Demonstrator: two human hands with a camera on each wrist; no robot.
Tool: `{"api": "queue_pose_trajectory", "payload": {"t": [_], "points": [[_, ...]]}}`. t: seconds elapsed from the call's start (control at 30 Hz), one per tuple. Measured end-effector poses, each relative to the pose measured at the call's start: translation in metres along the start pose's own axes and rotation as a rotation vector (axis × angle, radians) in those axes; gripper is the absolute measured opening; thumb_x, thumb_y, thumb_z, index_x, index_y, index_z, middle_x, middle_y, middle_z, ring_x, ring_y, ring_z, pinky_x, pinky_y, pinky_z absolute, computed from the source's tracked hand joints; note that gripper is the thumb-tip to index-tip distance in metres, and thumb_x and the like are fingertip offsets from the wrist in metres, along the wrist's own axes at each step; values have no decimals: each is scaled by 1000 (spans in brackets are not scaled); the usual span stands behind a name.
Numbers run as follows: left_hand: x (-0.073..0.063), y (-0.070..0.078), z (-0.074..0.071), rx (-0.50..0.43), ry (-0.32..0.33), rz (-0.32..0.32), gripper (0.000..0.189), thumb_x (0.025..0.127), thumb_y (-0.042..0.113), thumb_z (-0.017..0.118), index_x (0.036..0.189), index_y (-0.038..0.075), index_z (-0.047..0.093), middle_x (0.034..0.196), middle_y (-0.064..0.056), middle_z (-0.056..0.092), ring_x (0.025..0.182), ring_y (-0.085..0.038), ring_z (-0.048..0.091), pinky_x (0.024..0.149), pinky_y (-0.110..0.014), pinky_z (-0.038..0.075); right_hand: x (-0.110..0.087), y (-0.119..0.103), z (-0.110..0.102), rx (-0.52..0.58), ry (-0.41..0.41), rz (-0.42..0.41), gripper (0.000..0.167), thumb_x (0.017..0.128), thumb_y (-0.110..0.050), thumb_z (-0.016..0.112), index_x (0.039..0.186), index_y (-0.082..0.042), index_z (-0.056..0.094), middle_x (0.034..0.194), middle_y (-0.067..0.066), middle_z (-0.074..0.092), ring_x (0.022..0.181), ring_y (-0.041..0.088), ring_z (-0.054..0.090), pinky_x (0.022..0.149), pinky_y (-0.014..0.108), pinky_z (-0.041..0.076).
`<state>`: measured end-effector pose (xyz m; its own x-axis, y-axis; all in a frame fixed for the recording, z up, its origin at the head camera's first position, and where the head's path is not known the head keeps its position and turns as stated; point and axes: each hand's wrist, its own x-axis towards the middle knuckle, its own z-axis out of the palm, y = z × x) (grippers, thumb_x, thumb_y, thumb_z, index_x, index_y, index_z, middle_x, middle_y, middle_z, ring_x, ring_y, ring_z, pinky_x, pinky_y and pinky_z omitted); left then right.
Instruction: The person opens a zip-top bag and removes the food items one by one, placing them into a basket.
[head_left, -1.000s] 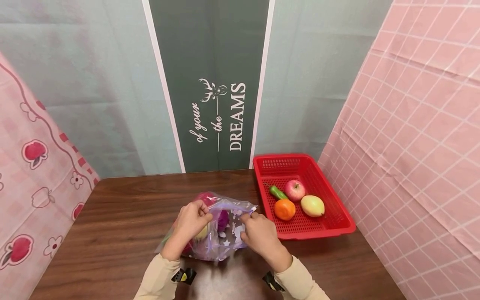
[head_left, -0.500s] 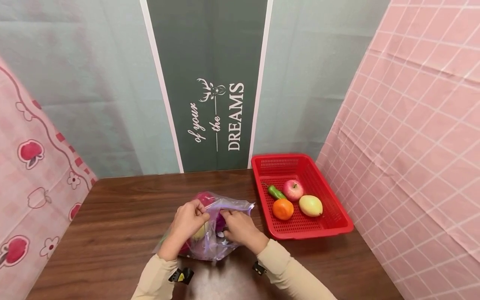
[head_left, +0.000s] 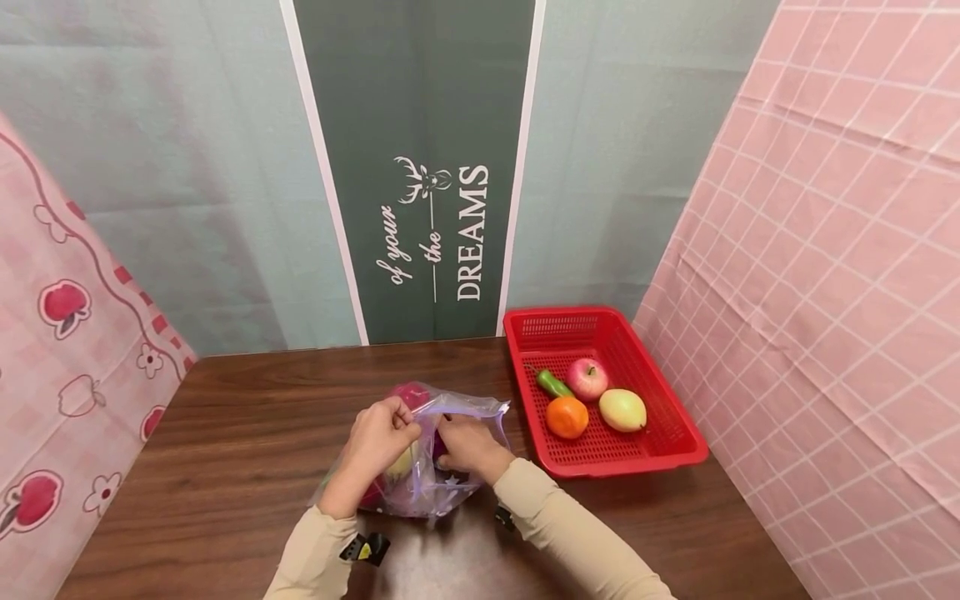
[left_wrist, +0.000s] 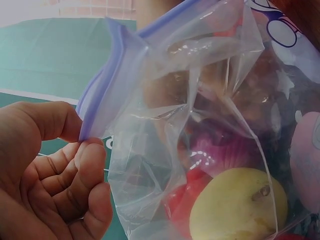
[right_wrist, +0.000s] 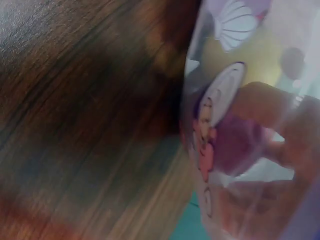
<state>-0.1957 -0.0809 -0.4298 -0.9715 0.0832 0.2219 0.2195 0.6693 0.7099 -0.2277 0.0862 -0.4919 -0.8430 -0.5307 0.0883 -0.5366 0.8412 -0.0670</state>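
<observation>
A clear zip bag (head_left: 431, 492) with lilac zip edges and white printed patterns stands on the table, its mouth held apart. My left hand (head_left: 378, 437) pinches the lilac zip edge (left_wrist: 102, 95) between thumb and index finger. Reaching in through the mouth, my right hand (head_left: 472, 446) has its fingers curled about a purple round thing (right_wrist: 240, 145), seen blurred through the plastic in the right wrist view. A yellow-green pear-like fruit (left_wrist: 237, 205) and something red (left_wrist: 187, 200) also lie in the bag. The right fingertips are partly hidden.
To the right of the bag stands a red plastic basket (head_left: 678, 421) with an apple (head_left: 587, 379), an orange fruit (head_left: 567, 417), a pale yellow fruit (head_left: 622, 410) and a green pepper (head_left: 553, 383). Curtains border the wooden table (head_left: 255, 417) on three sides.
My right hand has moved left from the bag's right edge, into its mouth and onto the purple round thing. The left hand keeps its pinch on the zip edge.
</observation>
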Motion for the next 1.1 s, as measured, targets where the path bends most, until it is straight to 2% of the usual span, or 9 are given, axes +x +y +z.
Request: {"api": "queue_pose_trajectory", "payload": {"t": [0.13, 0.23, 0.47, 0.63, 0.73, 0.83, 1.1], "points": [[1, 0, -1, 3, 1, 3, 14, 69, 13, 68, 67, 15, 55, 58, 6, 50, 56, -12, 46, 52, -30, 39, 6, -1, 3, -11, 11, -23, 29, 68, -26, 79, 81, -9, 59, 78, 6, 61, 73, 22, 60, 63, 34, 48], [1, 1, -2, 1, 5, 3, 14, 69, 13, 68, 66, 15, 55, 57, 6, 50, 55, -12, 46, 52, -30, 38, 7, -1, 4, -2, 12, -29, 27, 70, -24, 79, 79, -9, 58, 77, 6, 61, 73, 22, 60, 62, 34, 48], [0, 3, -2, 5, 0, -4, 14, 68, 13, 68, 66, 15, 55, 57, 7, 49, 56, -12, 46, 53, -30, 38, 7, 1, 4, 48, 10, -25, 29, 69, -22, 79, 83, -9, 58, 76, 6, 60, 75, 22, 60, 64, 34, 47], [-1, 2, -3, -2, 5, 4, 14, 68, 11, 68, 66, 14, 55, 57, 7, 49, 55, -12, 46, 53, -30, 39, -5, 1, -4, 131, 52, -23, 43, 66, -21, 82, 96, -6, 54, 84, 8, 61, 81, 22, 60, 72, 34, 47], [-1, 2, -4, -7, 7, 1, 14, 68, 10, 68, 66, 14, 55, 57, 6, 49, 55, -12, 46, 53, -30, 39, -16, 1, -13, 180, 90, -30, 53, 63, -20, 84, 103, -6, 52, 85, 9, 61, 79, 22, 60, 69, 33, 48], [0, 2, -5, -12, 9, -4, 14, 68, 11, 68, 66, 14, 55, 57, 6, 49, 55, -12, 47, 54, -30, 39, -25, 1, -21, 192, 120, -44, 55, 61, -20, 84, 105, -7, 53, 85, 9, 60, 77, 21, 59, 66, 33, 49], [1, 1, -5, -3, 8, -8, 14, 68, 12, 68, 66, 15, 55, 57, 7, 49, 56, -12, 47, 54, -30, 39, -36, 3, -35, 200, 118, -41, 55, 63, -22, 83, 108, -8, 56, 87, 7, 60, 77, 19, 58, 66, 31, 49]]}}
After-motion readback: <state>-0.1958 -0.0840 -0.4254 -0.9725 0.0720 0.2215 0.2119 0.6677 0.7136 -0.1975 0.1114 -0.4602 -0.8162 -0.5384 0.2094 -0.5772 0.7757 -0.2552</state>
